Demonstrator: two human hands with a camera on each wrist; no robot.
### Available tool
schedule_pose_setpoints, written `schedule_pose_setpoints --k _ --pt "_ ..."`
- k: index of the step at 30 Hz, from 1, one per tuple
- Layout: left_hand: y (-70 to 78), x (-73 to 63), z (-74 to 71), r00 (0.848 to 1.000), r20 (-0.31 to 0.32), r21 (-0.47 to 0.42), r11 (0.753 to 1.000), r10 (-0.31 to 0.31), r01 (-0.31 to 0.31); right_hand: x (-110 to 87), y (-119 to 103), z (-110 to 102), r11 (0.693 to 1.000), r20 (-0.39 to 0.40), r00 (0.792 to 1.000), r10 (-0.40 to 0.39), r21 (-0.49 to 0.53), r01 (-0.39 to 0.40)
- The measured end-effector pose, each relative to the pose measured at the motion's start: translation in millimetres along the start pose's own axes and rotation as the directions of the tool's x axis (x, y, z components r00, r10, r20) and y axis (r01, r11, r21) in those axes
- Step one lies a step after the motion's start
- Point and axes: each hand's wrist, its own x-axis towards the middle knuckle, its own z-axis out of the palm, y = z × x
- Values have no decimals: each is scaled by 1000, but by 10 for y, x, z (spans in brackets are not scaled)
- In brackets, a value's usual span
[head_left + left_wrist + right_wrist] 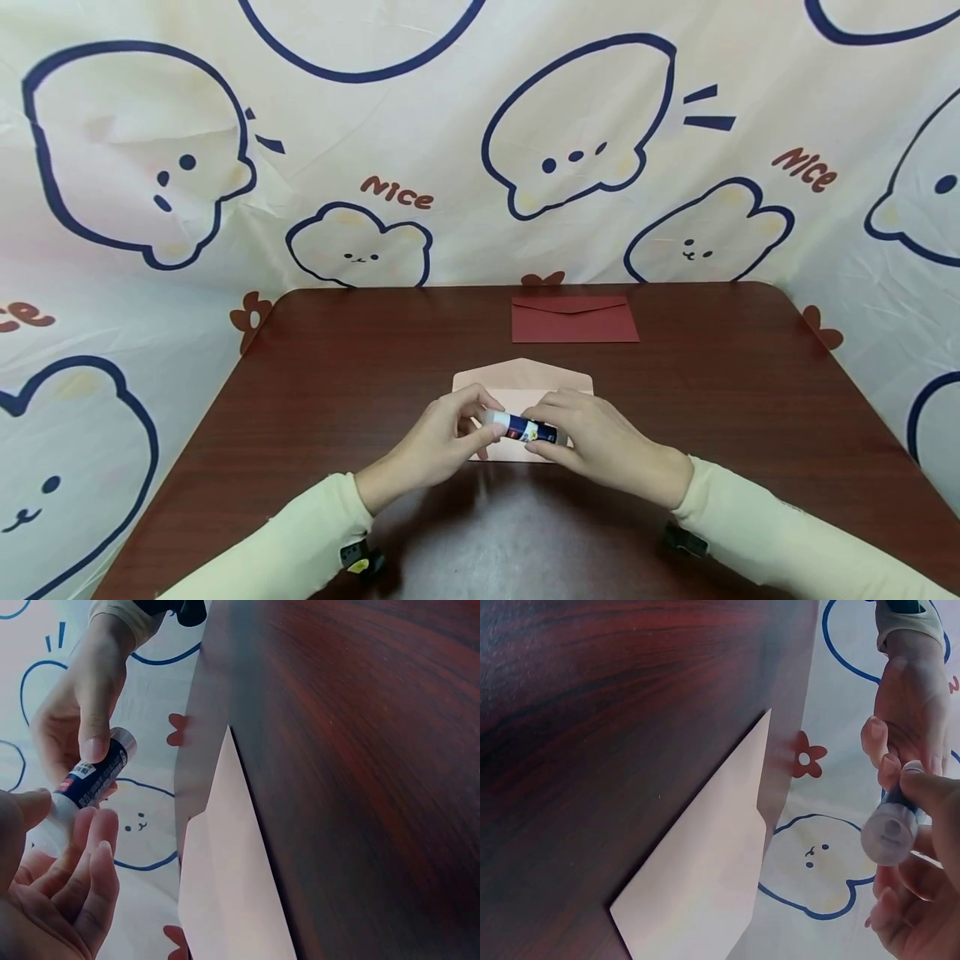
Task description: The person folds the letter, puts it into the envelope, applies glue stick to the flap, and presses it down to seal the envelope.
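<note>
Both hands hold a glue stick (527, 428) with a dark blue label, above a pale pink envelope (522, 377) whose flap is unfolded toward the far side. My left hand (444, 433) pinches the whitish cap end between thumb and fingers. At the other end, my right hand (598, 435) grips the blue barrel. In the left wrist view the glue stick (94, 771) slants between the two hands, its cap partly covered by the left fingers. The right wrist view shows the clear round base of the glue stick (891, 832) facing the camera.
A dark red envelope (576, 321) with its flap folded down lies farther back on the brown wooden table (360, 350). A cloth (450, 150) printed with cartoon bears hangs behind the table and along both sides.
</note>
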Motion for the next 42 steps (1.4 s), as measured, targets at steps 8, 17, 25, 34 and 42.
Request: schedule_pose_setpoints --k 8,17,25,34,42 --pt "-10 20 19 1000 -5 55 998 -9 9 -28 26 -26 997 45 996 73 -31 -72" --pt "-59 41 9 998 -64 232 972 -12 26 -101 130 -73 972 49 971 235 -1 -235" --pt "-112 22 35 996 -63 498 867 66 -25 -198 268 -106 912 64 915 399 78 -403" --pt "-189 15 42 984 -13 640 758 177 -128 -347 524 -237 821 49 834 550 153 -550" --pt "-230 30 51 978 20 677 717 208 -166 -458 793 -382 748 73 760 645 144 -648"
